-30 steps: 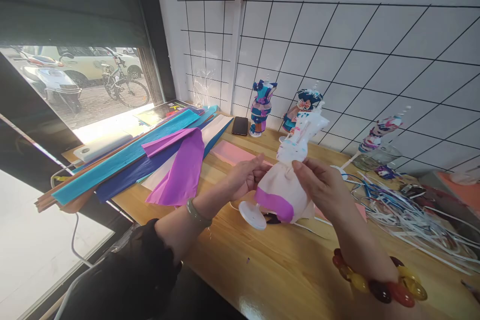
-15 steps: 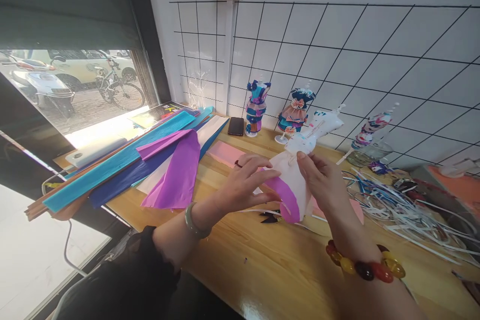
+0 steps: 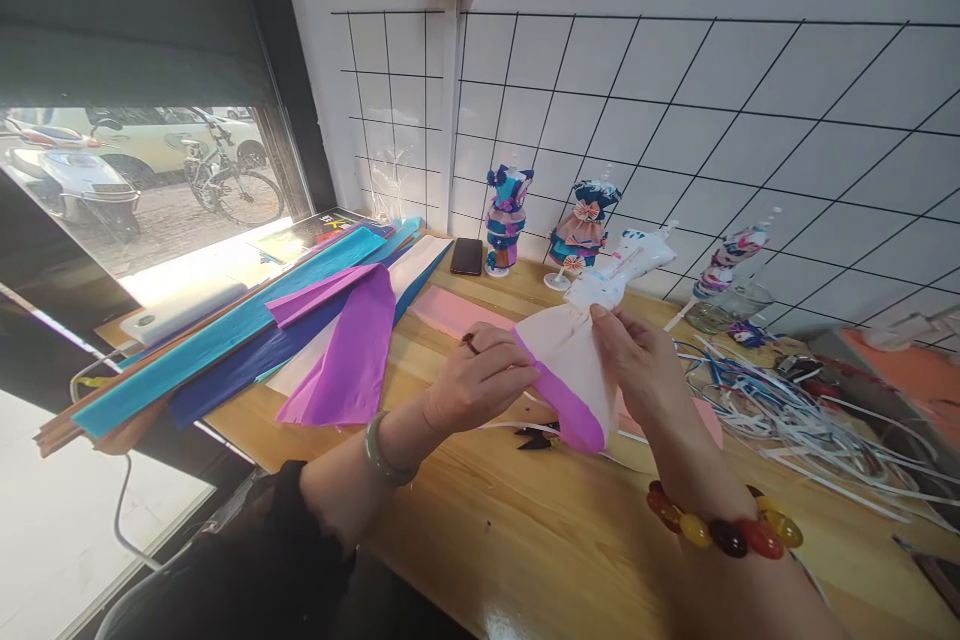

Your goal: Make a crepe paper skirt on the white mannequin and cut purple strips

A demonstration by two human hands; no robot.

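White mannequin, clothed figures behind

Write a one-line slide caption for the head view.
Left hand on the purple hem, right hand at the waist of a pale skirt on a tilted miniature mannequin.

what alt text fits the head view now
Left hand pinches the purple hem of a white skirt on a small tilted mannequin; the right hand holds the skirt's top. Two dressed figures stand behind; coloured sheets lie at left.
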